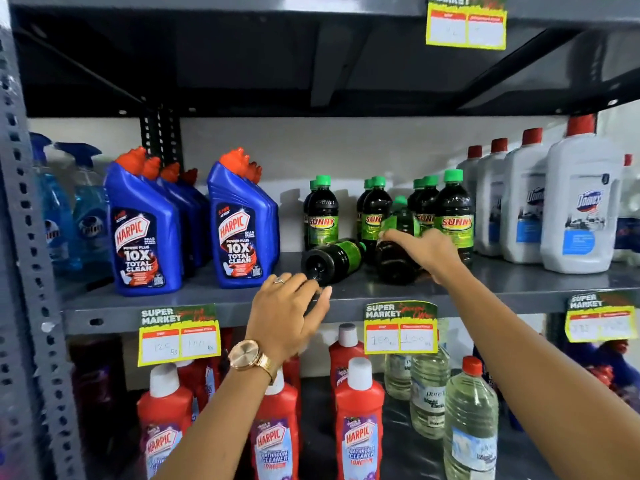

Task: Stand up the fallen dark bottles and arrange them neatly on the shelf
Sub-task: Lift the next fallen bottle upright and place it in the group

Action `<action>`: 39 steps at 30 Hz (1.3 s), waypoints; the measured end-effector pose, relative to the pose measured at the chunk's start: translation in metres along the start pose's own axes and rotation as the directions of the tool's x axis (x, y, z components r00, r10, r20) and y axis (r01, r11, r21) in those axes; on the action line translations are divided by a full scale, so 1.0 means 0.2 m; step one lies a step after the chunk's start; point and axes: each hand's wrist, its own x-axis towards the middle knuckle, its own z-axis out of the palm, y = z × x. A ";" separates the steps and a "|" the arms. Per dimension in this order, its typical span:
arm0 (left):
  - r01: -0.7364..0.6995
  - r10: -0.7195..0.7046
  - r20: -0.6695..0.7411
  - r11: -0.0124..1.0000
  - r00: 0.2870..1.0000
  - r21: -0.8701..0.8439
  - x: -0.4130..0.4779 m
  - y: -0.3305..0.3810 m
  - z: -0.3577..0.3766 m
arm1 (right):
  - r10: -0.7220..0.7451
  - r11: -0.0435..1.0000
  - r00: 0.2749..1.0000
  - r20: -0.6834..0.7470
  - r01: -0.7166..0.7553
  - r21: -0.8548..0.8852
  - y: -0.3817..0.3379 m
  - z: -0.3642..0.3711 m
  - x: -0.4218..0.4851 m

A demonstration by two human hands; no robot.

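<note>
Several dark bottles with green caps and "SUNNY" labels stand at the back of the grey middle shelf [214, 301], among them a left bottle [322, 216] and a right bottle [454, 216]. One fallen dark bottle [334, 259] lies on its side, base towards me. A second dark bottle [396, 251] leans tilted in front of the standing ones. My right hand [427, 254] grips it from the right, index finger stretched across its label. My left hand [289, 311], with a ring and a watch, hovers just in front of the fallen bottle's base, fingers apart.
Blue Harpic bottles [242, 226] and blue spray bottles [79, 216] fill the shelf's left side, and white Domex bottles [578, 209] its right. Price tags [400, 327] hang on the shelf edge. Red Harpic bottles [358, 424] and clear bottles [469, 420] stand on the shelf below.
</note>
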 end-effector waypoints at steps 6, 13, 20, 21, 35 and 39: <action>0.063 -0.065 -0.066 0.998 0.996 -0.026 0.00 0.00 0.02 | -0.186 0.978 0.975 -0.124 0.172 -0.116 0.02 0.07 -0.02; 0.125 -0.132 -0.106 0.990 0.986 -0.071 0.01 0.02 0.03 | -0.071 0.980 0.994 0.079 0.054 0.191 0.04 0.06 0.01; 0.168 -0.182 -0.102 0.976 0.978 -0.137 0.01 0.02 0.02 | -0.064 0.956 0.994 0.089 0.036 0.290 0.10 0.07 0.06; 0.172 -0.189 -0.098 0.973 0.977 -0.155 0.01 0.03 0.01 | -0.066 0.966 0.997 0.043 0.053 0.253 0.11 0.08 0.07; 0.245 -0.263 -0.055 0.945 0.963 -0.218 0.02 0.05 -0.02 | -0.034 0.968 0.989 0.141 -0.003 0.252 0.12 0.09 0.09; 0.281 -0.298 -0.055 0.938 0.953 -0.205 0.02 0.05 -0.02 | -0.057 0.952 0.977 0.207 -0.010 0.307 0.14 0.07 0.10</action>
